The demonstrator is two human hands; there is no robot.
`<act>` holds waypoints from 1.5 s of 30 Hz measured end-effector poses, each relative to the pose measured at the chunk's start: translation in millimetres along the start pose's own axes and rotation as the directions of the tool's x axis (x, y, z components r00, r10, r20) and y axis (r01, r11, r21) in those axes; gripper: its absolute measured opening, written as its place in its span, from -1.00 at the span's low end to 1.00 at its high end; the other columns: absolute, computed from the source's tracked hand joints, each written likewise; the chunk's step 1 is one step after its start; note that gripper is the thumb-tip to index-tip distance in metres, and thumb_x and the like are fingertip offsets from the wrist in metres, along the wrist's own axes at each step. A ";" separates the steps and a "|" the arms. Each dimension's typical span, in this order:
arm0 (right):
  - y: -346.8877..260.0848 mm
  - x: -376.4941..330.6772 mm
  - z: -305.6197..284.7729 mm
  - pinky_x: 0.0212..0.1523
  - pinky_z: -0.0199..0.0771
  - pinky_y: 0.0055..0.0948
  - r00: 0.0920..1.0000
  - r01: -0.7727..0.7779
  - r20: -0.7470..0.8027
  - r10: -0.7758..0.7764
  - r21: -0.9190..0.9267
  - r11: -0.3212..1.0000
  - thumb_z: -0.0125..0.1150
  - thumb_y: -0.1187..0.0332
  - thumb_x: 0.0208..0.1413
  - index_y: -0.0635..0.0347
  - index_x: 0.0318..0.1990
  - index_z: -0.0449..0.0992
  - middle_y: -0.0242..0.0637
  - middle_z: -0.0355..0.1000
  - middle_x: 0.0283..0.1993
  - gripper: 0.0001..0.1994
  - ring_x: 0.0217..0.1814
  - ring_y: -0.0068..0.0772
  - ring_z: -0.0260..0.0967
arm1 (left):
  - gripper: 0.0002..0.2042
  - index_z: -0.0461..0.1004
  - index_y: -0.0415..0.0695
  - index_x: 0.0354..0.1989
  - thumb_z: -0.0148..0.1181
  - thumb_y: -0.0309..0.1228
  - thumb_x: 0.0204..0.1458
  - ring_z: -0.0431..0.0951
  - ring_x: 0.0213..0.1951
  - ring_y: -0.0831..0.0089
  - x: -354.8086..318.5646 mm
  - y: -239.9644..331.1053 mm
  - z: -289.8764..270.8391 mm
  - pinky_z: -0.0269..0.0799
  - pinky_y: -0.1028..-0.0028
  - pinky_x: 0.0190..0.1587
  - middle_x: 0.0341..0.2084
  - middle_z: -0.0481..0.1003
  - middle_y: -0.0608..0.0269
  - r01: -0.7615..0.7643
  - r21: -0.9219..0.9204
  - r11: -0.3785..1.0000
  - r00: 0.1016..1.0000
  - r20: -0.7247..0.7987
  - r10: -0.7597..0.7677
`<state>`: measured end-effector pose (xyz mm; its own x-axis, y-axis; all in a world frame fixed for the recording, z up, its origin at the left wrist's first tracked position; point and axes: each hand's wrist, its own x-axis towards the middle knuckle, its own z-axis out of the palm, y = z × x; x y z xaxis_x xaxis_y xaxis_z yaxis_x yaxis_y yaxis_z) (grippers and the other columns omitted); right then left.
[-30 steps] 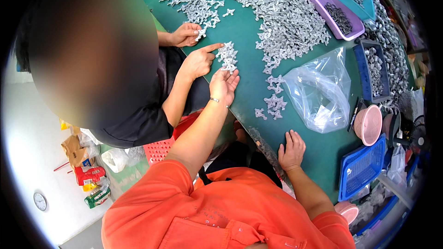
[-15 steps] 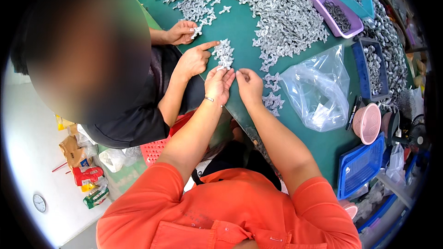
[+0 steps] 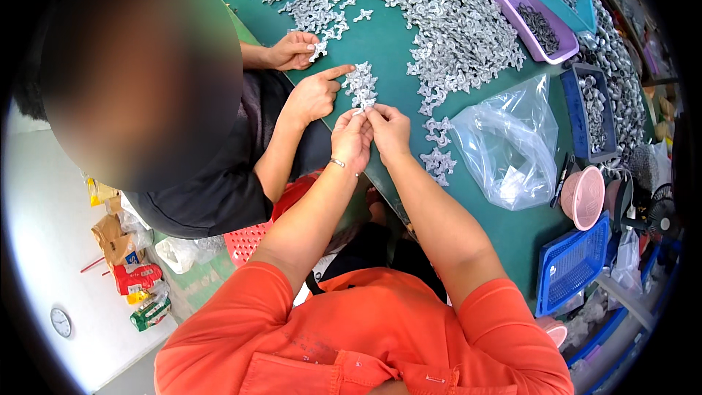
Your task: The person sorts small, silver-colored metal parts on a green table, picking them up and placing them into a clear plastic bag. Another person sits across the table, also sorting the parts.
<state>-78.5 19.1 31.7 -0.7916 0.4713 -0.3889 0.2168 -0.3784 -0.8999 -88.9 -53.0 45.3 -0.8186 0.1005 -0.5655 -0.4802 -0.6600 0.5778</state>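
Note:
My left hand (image 3: 352, 139) and my right hand (image 3: 389, 130) meet at the table's near edge, fingertips pinched together on a small grey metal part, mostly hidden by the fingers. Just beyond them lies a narrow cluster of grey metal parts (image 3: 360, 84), knobbly and branched. A co-worker's index finger, on the nearer hand (image 3: 314, 96), touches or almost touches this cluster from the left. The co-worker's farther hand (image 3: 294, 51) holds another grey part (image 3: 319, 51). Right of my right hand lie a few more loose parts (image 3: 439, 163).
A large heap of grey parts (image 3: 457, 25) covers the back of the green table (image 3: 395, 51), with a smaller pile (image 3: 307, 7) left of it. At right are a clear plastic bag (image 3: 512, 146), a purple tray (image 3: 537, 18), a dark blue bin (image 3: 589, 113), a pink basket (image 3: 583, 197) and blue baskets (image 3: 574, 263).
My right hand has moved in against my left, and the fingertips of both now meet on the small part. The co-worker's pointing finger stays beside the cluster.

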 end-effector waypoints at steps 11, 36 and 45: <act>3.6 -0.5 -3.9 -0.29 0.37 -0.53 0.992 0.128 0.030 -0.125 -0.239 0.962 0.21 0.40 -0.02 0.42 -0.34 0.54 -0.23 0.41 -0.28 -0.81 -0.32 -0.47 0.37 | -0.87 0.28 -0.20 -0.25 0.04 -0.59 0.03 0.50 -0.35 0.40 2.3 0.0 -4.7 0.48 0.49 -0.27 -0.37 0.45 0.16 0.012 0.018 1.000 1.000 -0.007 -0.012; -0.9 1.5 2.7 -0.23 0.40 -0.26 0.996 -0.090 -0.063 0.067 -0.511 0.855 0.16 0.29 -0.02 0.29 -0.42 0.55 -0.04 0.48 -0.40 -0.79 -0.32 -0.10 0.44 | -0.72 0.22 -0.31 -0.08 0.02 -0.59 0.01 0.52 -0.36 0.41 -27.0 1.0 -35.4 0.50 0.48 -0.27 -0.33 0.47 0.07 0.064 0.449 0.891 0.982 -0.190 0.025; -4.1 -1.4 -9.9 -0.36 0.41 -0.20 0.825 0.517 0.217 -0.521 -0.660 0.545 0.10 0.42 -0.05 0.05 -0.32 0.49 -0.34 0.34 -0.32 -0.89 -0.29 -0.18 0.38 | -0.63 0.19 -0.28 0.03 0.00 -0.63 -0.01 0.49 -0.41 0.48 -28.0 1.5 -29.7 0.48 0.53 -0.33 -0.38 0.47 0.14 0.003 0.537 0.844 0.993 -0.103 0.061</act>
<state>-72.7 27.9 34.0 -0.8902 0.4137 0.1908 0.0854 0.5629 -0.8221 -57.4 -78.9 44.5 -0.8099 -0.0170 -0.5863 -0.5770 -0.1567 0.8016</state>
